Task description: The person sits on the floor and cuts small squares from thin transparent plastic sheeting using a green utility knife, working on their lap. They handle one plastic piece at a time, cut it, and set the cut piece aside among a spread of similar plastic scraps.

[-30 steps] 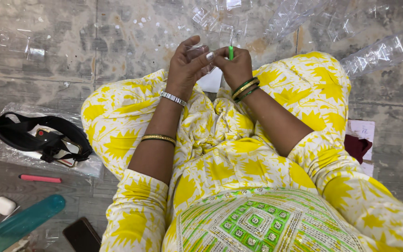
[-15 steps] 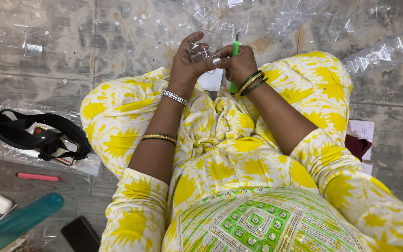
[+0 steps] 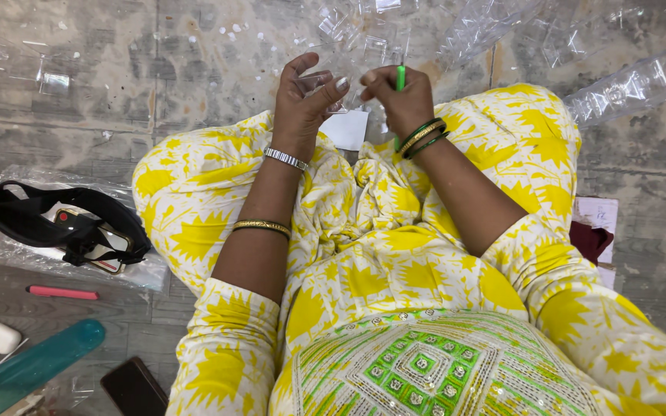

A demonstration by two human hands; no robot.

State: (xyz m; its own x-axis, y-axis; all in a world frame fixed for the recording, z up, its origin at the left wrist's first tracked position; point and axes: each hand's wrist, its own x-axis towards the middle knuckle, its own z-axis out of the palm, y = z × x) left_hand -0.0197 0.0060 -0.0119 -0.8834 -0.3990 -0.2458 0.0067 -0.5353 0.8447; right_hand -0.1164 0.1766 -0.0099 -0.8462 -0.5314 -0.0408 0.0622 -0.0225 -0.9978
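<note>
My dress (image 3: pixel 395 254) is yellow with white leaf shapes, and its hem panel (image 3: pixel 425 366) carries green and white diamond embroidery. The pen (image 3: pixel 401 77) is green, like my bangles (image 3: pixel 422 137). A silver bracelet (image 3: pixel 286 159), a pink marker (image 3: pixel 63 293), a black strap (image 3: pixel 40 219), a teal tube (image 3: pixel 32 366).

Down on the floor (image 3: pixel 79 108), a black strap (image 3: pixel 55 223) lies on a clear bag, pink pen (image 3: pixel 62 293) below it, teal tube (image 3: pixel 32 368) and white eraser (image 3: pixel 0 337) near.
</note>
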